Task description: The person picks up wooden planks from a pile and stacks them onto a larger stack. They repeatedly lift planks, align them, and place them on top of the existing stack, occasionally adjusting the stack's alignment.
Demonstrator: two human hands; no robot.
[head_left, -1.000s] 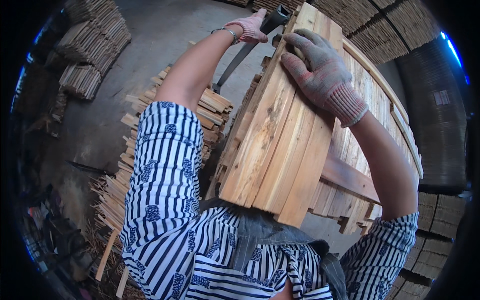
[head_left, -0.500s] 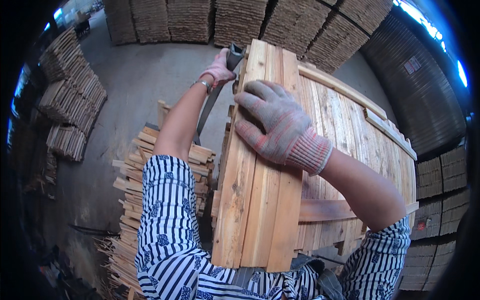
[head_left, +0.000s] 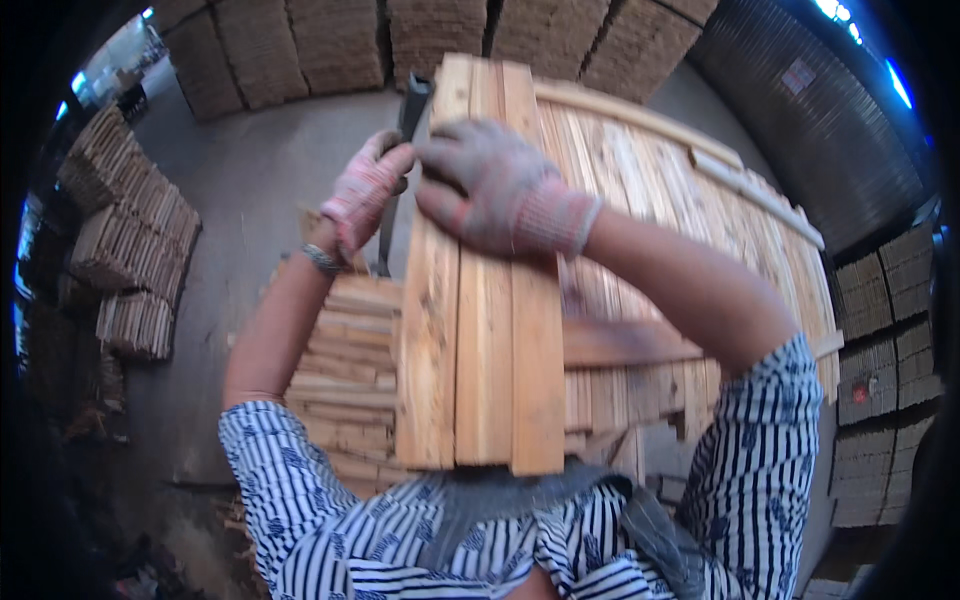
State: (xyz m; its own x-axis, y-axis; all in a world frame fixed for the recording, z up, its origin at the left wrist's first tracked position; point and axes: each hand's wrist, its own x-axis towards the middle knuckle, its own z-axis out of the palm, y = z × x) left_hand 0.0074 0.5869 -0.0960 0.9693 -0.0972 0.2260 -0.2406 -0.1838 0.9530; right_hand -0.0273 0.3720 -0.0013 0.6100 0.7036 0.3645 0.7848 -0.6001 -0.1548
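Note:
A row of several pale planks (head_left: 483,365) lies lengthwise in front of me on top of a wider wooden layer. My right hand (head_left: 492,188), in a grey and pink knit glove, rests on the planks near their far left side, fingers spread. Just off the planks' left edge is my left hand (head_left: 368,192), gloved alike, its fingertips close to the right hand's. Blur and overlap hide whether its bent fingers hold anything. Beside it stands a dark metal post (head_left: 414,108), rising at the planks' far left corner.
Below on the left, a stack of short wood pieces (head_left: 345,370) sits by the planks. Loose battens (head_left: 640,125) lie on the wide boards (head_left: 620,210) to the right. Tall board stacks (head_left: 335,50) line the back; more stacks (head_left: 135,240) stand at left.
My left hand has come back toward me from the post's top, nearer my right hand. The right hand stays on the planks. The view has shifted, and both hands are blurred.

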